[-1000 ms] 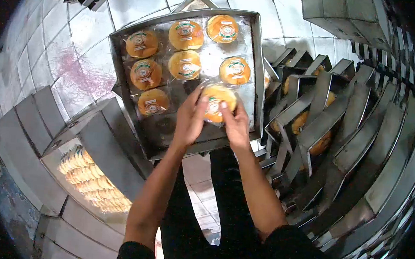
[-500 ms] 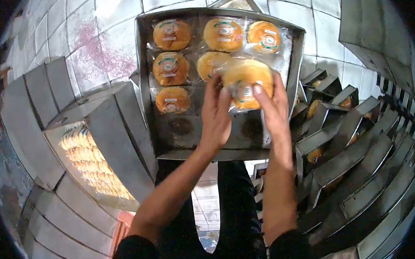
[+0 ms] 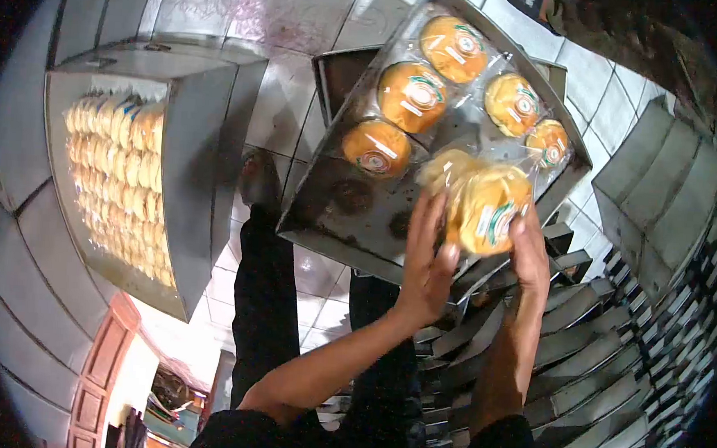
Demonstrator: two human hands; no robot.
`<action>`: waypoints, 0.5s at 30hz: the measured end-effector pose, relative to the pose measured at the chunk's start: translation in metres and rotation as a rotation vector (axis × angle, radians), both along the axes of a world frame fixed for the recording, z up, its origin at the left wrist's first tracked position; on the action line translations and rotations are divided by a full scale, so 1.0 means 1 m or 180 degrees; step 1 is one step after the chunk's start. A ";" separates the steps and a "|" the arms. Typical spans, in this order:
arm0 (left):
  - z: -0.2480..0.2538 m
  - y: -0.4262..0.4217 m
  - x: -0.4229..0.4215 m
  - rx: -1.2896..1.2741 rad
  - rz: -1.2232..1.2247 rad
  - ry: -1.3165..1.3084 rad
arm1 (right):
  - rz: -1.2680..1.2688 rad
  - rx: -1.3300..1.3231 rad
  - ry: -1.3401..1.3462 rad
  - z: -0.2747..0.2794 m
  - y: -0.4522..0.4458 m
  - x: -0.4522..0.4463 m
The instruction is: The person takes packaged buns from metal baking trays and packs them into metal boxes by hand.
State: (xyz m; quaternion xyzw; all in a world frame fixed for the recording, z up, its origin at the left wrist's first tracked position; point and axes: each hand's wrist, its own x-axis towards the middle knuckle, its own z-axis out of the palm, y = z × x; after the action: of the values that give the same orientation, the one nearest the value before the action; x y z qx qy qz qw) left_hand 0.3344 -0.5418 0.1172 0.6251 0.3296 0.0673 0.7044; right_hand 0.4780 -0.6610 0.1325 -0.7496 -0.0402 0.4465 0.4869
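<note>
**Middle bun [image 3: 445, 170] now up off its spot, joining the held bunch**

Left hand [image 3: 426, 281] and right hand [image 3: 531, 255] clasp wrapped buns [image 3: 497, 212] over the tray [image 3: 322, 213]; blur hides exact count. Picked up: that bunch. Left: five others [image 3: 413, 98] lying in the tray.

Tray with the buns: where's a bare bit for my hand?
In the tray, the near left part is bare, between the lowest left bun, the near wall and the left hand. It's crowded at the far end with wrapped buns, and at the near right, where the right hand grips more buns.
</note>
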 end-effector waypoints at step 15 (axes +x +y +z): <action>0.001 0.087 -0.048 -0.1343 0.1067 -0.0711 | 0.0156 -0.0194 0.0487 0.007 0.122 -0.031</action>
State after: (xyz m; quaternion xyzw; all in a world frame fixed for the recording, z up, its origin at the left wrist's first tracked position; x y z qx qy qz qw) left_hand 0.2862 -0.4545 0.1183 0.3903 0.3554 0.1812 0.8298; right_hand 0.4472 -0.5393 0.1391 -0.7266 -0.0076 0.5152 0.4544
